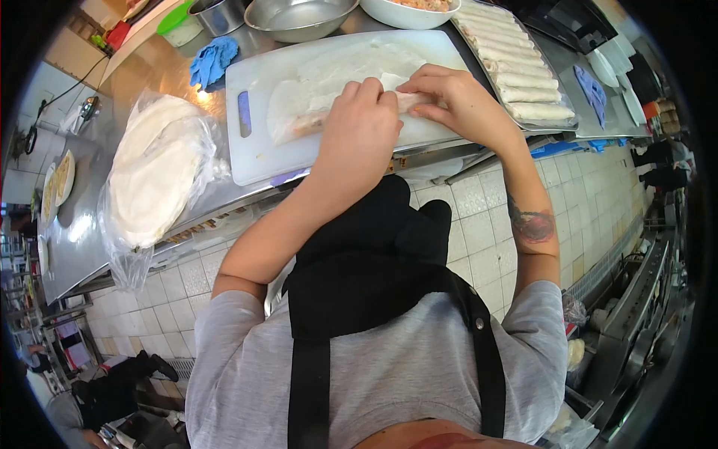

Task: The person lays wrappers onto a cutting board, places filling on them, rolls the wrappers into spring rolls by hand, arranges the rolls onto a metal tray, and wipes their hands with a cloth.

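A white cutting board (314, 56) lies on the steel counter in front of me. Across it is a thin pale wrapper (336, 67), and along its near side a filled spring roll (305, 123) is partly rolled up, filling showing at its left end. The curled fingers of my left hand (361, 123) press on the middle of the roll and hide part of it. My right hand (452, 97) pinches the roll's right end between thumb and fingers. A stack of round wrappers (157, 168) sits in clear plastic left of the board.
A tray of finished spring rolls (516, 63) stands to the right. Behind the board are a bowl of filling (410, 13), a metal bowl (299, 21) and a blue cloth (214, 61). Other people are at the far left and far right edges.
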A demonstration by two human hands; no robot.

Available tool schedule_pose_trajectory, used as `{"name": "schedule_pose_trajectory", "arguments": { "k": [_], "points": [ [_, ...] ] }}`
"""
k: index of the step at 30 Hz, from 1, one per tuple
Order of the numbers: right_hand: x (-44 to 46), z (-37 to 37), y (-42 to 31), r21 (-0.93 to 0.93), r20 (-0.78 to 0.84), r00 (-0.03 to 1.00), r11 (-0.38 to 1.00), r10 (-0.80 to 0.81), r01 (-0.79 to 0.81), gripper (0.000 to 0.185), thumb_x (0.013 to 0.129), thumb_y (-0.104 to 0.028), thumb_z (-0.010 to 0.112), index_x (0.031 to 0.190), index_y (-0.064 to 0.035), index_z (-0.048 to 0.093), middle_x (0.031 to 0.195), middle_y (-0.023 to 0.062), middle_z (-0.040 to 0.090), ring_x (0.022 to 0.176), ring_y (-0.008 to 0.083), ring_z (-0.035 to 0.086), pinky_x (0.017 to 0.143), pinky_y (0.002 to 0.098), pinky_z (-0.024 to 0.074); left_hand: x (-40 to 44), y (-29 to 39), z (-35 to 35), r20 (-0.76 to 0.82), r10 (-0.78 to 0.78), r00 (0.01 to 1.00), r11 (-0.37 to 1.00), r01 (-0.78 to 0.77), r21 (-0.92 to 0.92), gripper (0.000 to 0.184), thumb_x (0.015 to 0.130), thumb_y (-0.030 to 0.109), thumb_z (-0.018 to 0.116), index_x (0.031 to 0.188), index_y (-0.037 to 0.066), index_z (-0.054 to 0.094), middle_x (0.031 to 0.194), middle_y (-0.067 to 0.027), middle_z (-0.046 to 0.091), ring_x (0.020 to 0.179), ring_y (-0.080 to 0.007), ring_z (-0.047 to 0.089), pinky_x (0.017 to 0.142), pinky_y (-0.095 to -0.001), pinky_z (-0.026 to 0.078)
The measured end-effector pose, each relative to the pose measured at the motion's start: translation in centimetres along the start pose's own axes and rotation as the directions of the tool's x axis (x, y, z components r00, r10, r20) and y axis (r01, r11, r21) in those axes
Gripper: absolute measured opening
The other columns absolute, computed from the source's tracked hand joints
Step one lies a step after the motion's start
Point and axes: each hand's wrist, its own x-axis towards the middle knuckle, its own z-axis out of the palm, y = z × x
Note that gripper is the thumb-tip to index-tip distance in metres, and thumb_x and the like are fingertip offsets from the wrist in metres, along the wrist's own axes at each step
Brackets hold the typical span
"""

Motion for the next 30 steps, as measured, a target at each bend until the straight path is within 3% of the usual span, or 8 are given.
{"name": "schedule_pose_trajectory", "arguments": {
  "k": [8,13,16,19,23,26,29,30],
  "points": [
    [0.4,0.4,0.5,0.015,-0.041,0.997,0.998,-0.067,0.067,0.027,0.076,-0.007,0.078,0.100,0.0014,0.068,0.093,0.0140,0.067,0.083,0.0297,0.066,0.075,0.0352,0.0533,1.2,-0.6,1.5,0.050,-0.010,0.999,0.998,0.006,0.062,0.024,0.077,0.008,0.074,0.098,-0.002,0.068,0.096,-0.0154,0.063,0.094,-0.0343,0.060,0.085,-0.0425,0.051],
    [0.7,0.3,0.6,0.085,0.008,1.000,0.996,-0.022,0.021,0.026,0.075,-0.005,0.079,0.097,0.0009,0.068,0.087,0.0138,0.067,0.078,0.0289,0.065,0.073,0.0343,0.0522,1.5,-0.7,1.9,0.042,0.070,0.997,0.992,-0.074,0.102,0.016,0.073,0.001,0.066,0.088,-0.004,0.067,0.089,-0.0173,0.063,0.086,-0.0304,0.060,0.081,-0.0374,0.049],
    [0.8,0.3,0.4,0.085,0.013,1.000,0.996,-0.013,0.012,0.025,0.074,-0.005,0.079,0.096,0.0008,0.069,0.085,0.0131,0.067,0.076,0.0279,0.064,0.071,0.0342,0.0514,1.5,-1.0,1.9,0.046,0.056,0.997,0.996,-0.059,0.074,0.017,0.074,0.003,0.069,0.090,-0.003,0.068,0.089,-0.0165,0.063,0.086,-0.0316,0.061,0.082,-0.0395,0.050],
    [0.8,0.2,0.4,0.084,0.032,0.999,0.996,-0.008,0.005,0.027,0.074,-0.006,0.080,0.097,0.0005,0.069,0.084,0.0122,0.067,0.075,0.0269,0.063,0.070,0.0341,0.0509,1.2,-1.4,1.0,0.111,-0.037,0.993,0.997,0.044,-0.057,0.027,0.077,0.010,0.074,0.101,-0.002,0.069,0.097,-0.0156,0.065,0.093,-0.0336,0.064,0.084,-0.0421,0.051],
    [1.1,-0.9,0.2,0.039,0.094,0.995,0.999,-0.022,0.019,0.029,0.075,-0.015,0.081,0.098,-0.0007,0.071,0.089,0.0137,0.068,0.082,0.0316,0.066,0.072,0.0383,0.0516,0.0,-2.7,-3.0,0.045,-0.090,0.995,0.991,0.094,-0.090,0.030,0.075,0.010,0.078,0.102,0.000,0.070,0.098,-0.0152,0.068,0.096,-0.0316,0.066,0.083,-0.0396,0.052],
    [2.1,0.9,-0.3,0.106,-0.123,0.980,0.980,-0.158,0.171,0.029,0.075,-0.014,0.081,0.099,-0.0011,0.071,0.094,0.0129,0.068,0.085,0.0322,0.066,0.074,0.0393,0.0523,-1.4,-4.4,-5.5,0.093,-0.143,0.985,0.989,0.145,-0.012,0.030,0.073,0.008,0.079,0.101,0.000,0.070,0.097,-0.0154,0.068,0.091,-0.0314,0.067,0.081,-0.0383,0.052],
    [2.6,2.3,-1.2,0.105,0.032,0.988,0.984,-0.149,0.145,0.028,0.076,-0.013,0.080,0.099,-0.0016,0.071,0.098,0.0124,0.068,0.087,0.0327,0.066,0.076,0.0400,0.0524,-2.1,-4.9,-6.2,0.154,-0.188,0.970,0.981,0.194,-0.024,0.030,0.073,0.007,0.080,0.100,0.000,0.070,0.094,-0.0154,0.068,0.086,-0.0315,0.067,0.077,-0.0375,0.053],
    [2.6,2.6,-1.5,0.108,0.016,0.994,0.988,-0.112,0.110,0.026,0.076,-0.012,0.079,0.099,-0.0018,0.071,0.094,0.0124,0.068,0.087,0.0326,0.066,0.077,0.0396,0.0519,-2.3,-5.2,-5.7,0.143,-0.188,0.972,0.980,0.196,-0.039,0.029,0.073,0.007,0.079,0.100,0.000,0.070,0.094,-0.0154,0.068,0.086,-0.0315,0.067,0.077,-0.0373,0.053]
  ]
}}
